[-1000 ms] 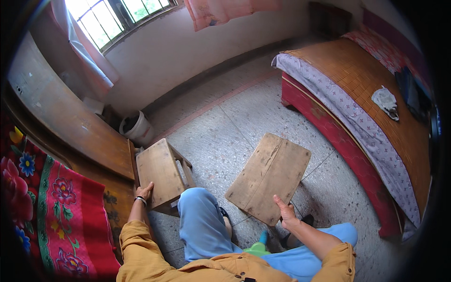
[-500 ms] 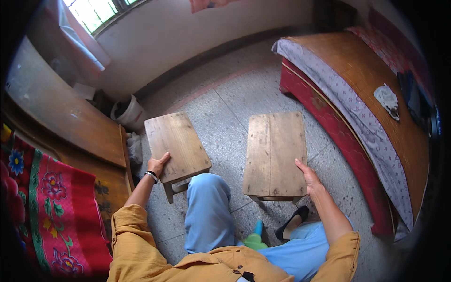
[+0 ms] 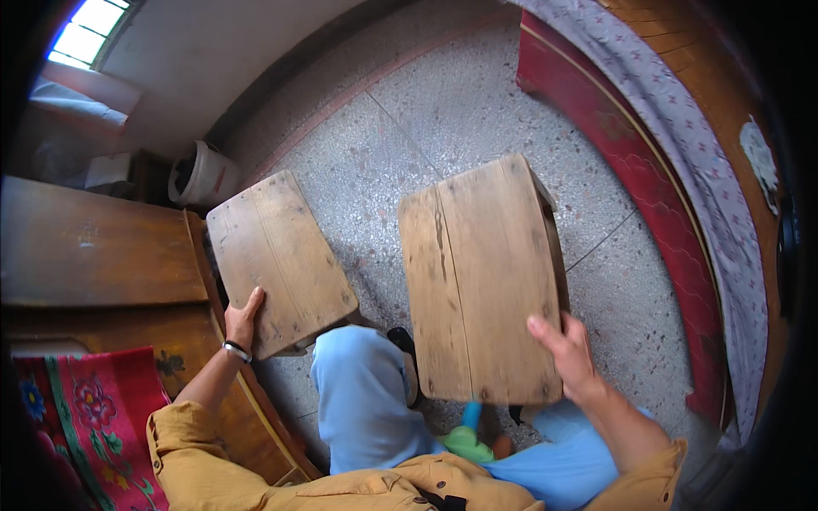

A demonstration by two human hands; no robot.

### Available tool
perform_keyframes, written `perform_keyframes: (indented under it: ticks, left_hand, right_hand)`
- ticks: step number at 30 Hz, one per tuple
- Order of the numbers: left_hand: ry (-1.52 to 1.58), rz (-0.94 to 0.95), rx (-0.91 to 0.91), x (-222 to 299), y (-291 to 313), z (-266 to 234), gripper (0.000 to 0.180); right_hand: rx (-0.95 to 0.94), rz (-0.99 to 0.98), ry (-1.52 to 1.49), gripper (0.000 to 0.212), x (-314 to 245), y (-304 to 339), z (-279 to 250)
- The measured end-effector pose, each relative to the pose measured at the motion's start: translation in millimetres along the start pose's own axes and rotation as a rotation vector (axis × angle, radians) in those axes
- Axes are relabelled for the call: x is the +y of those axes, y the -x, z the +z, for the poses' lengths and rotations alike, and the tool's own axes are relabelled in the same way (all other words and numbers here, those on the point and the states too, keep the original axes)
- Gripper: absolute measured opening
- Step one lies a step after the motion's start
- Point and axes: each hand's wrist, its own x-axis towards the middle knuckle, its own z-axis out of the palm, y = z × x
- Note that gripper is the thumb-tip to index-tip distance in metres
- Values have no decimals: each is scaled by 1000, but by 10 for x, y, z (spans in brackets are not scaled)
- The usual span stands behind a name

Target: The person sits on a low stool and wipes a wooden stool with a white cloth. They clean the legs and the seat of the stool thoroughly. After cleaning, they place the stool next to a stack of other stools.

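A wooden stool (image 3: 283,260) with a plank seat is on my left, its seat slanting. My left hand (image 3: 243,324) grips its left edge, thumb on top and fingers hidden below. On the right, a second wooden stool (image 3: 481,289) looks larger and closer to me. My right hand (image 3: 569,353) clasps its right edge near the front corner, the thumb lying over the seat. Between the two stools is my blue-trousered knee (image 3: 362,383). The stools' legs are mostly hidden beneath the seats.
Along the right runs a bed with a red side board (image 3: 613,136) and a patterned sheet (image 3: 682,145). Brown wooden furniture (image 3: 102,247) with a red floral cloth (image 3: 106,409) stands at left. A white bucket (image 3: 209,177) sits by the wall. A green-and-blue object (image 3: 469,439) is near my legs.
The right stool has come up nearer to me and turned slightly. The left stool is farther left and more tilted. The whole view has shifted, and both hands keep their hold.
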Motion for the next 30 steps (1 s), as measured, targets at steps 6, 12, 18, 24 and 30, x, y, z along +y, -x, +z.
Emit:
perform_keyframes:
  ticks: [6,12,18,24,30]
  left_hand:
    - [3,-82,50,123,123,113,51]
    - [9,-55,102,192,88,333,55]
    - [-59,134,79,435,5,751,63]
    - [84,-10,16,757,-324,951,60]
    - [-336,88,-263,1704,-22,891,59]
  right_hand:
    - [25,20,157,54,-72,-41,4]
    - [45,16,163,56,16,-10,32]
    - [59,-62,68,49,108,-25,69]
    - [269,-133,384,65,-305,375,130]
    - [513,-4,368,69,-1083,2051,-111]
